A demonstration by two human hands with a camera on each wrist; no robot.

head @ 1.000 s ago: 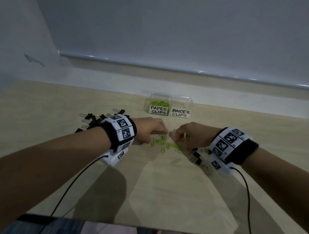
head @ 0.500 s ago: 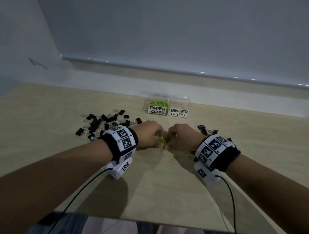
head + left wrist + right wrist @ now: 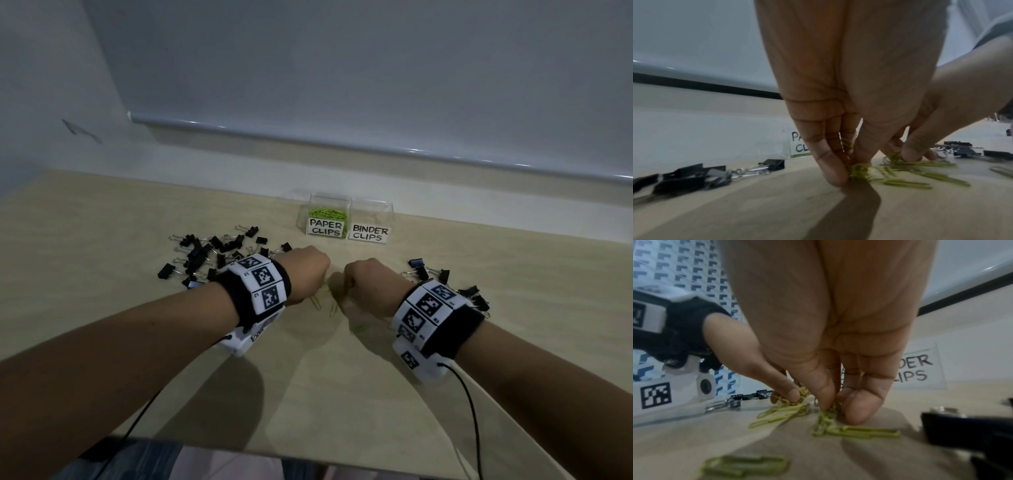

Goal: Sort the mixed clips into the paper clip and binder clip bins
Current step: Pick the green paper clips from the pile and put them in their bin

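Head view, left to right: black binder clips (image 3: 209, 253) lie scattered on the table (image 3: 102, 222). The left hand (image 3: 303, 274) pinches green paper clips (image 3: 858, 168) against the tabletop; beside it, the right hand (image 3: 368, 284) pinches more from the same pile. Behind stand the paper clip bin (image 3: 325, 219), holding green clips, and the binder clip bin (image 3: 371, 222). More binder clips lie far right.

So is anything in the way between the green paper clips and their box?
Nothing visible. The green paper clips lie under both hands, and bare table runs up to the paper clip bin. Binder clips sit off to the sides.
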